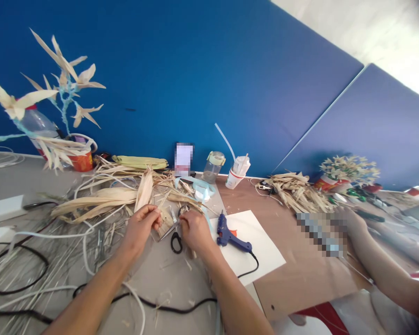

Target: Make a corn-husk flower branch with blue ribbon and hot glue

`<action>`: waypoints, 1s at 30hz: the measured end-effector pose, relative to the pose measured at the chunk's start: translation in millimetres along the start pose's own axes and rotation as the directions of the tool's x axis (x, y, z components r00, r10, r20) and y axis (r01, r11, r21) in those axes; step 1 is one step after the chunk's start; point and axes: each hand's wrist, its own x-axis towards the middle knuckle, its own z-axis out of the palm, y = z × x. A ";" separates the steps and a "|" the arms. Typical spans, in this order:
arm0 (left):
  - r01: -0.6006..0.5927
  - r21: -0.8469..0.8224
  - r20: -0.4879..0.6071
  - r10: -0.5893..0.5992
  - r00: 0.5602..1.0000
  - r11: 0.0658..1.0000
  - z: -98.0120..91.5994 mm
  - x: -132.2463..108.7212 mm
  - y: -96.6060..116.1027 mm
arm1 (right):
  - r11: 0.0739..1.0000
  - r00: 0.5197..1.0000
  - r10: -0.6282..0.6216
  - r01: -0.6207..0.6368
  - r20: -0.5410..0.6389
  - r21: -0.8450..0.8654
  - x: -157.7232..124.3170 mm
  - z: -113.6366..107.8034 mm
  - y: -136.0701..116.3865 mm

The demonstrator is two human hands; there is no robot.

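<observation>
My left hand (143, 228) is closed in a pinch, and a pale dried corn husk (145, 188) rises from behind its fingers. To its right, my right hand (195, 228) is closed too, fingertips pressed together. What the right fingers hold is hidden. A pair of scissors with black handles (176, 243) lies between the hands, touching or very near the right hand, blades partly apart. More loose husks (101, 200) are heaped behind my left hand. A blue hot glue gun (230, 236) rests on a white sheet (261, 246) right of my right hand.
Husk flowers on blue stems (65, 100) stand at the left. Behind are an ear of corn (139, 162), a phone (184, 159), a glass jar (212, 166) and a paper cup (234, 179). Cables (174, 307) cross the front. At right, another person's arm (373, 251) reaches over a blurred device.
</observation>
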 end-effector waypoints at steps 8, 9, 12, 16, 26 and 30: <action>-0.010 -0.034 -0.010 0.010 1.000 0.999 -2.4 3.1 -3.0 | 0.938 0.952 0.290 -0.264 0.094 -0.224 -0.5 -13.3 14.7; -0.011 -0.033 -0.009 0.011 1.000 0.999 -2.1 2.9 -3.3 | 0.936 0.955 0.275 -0.239 0.113 -0.260 -1.3 -10.3 11.6; -0.011 -0.020 -0.002 0.011 1.000 1.000 -1.6 2.1 -4.0 | 0.918 0.963 0.242 -0.189 0.115 -0.350 -2.4 -0.1 0.4; -0.016 -0.009 -0.001 0.016 1.000 1.000 -1.5 1.6 -3.3 | 0.905 0.932 0.321 -0.251 0.166 -0.342 -2.6 -3.0 -4.3; -0.020 -0.012 0.003 0.020 1.000 1.000 -0.7 0.8 -2.6 | 0.871 0.885 0.458 -0.466 0.089 0.157 1.4 -26.5 18.4; -0.016 0.001 0.007 0.016 1.000 1.000 -1.7 1.9 -3.8 | 0.827 0.893 0.445 -0.439 0.070 0.352 3.1 -18.1 15.4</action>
